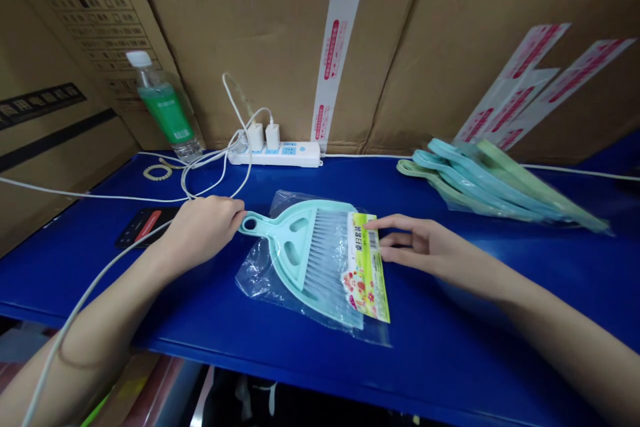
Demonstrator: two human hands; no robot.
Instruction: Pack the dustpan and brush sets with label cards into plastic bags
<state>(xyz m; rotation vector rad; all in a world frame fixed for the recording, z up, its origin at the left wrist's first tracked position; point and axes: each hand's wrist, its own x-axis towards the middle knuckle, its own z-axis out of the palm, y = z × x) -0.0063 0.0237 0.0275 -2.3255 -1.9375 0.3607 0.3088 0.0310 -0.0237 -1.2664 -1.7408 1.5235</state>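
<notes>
A light-blue dustpan and brush set (287,247) lies on the blue table in a clear plastic bag (257,280). Its handle points left, and the brush's bristles (327,250) face right. My left hand (205,227) is closed, fingers pinching the end of the handle. At the other end, a yellow-green printed card (373,280) lies over the bristles. My right hand (413,243) is beside that card with its fingers apart, the fingertips at the card's right edge.
Several bagged dustpan sets (490,180) in blue and green lie at the back right. A power strip (280,155) with white chargers and cables stands at the back, near a green-labelled bottle (167,110). A phone (145,227) lies behind my left forearm. Cardboard (250,27) walls the back.
</notes>
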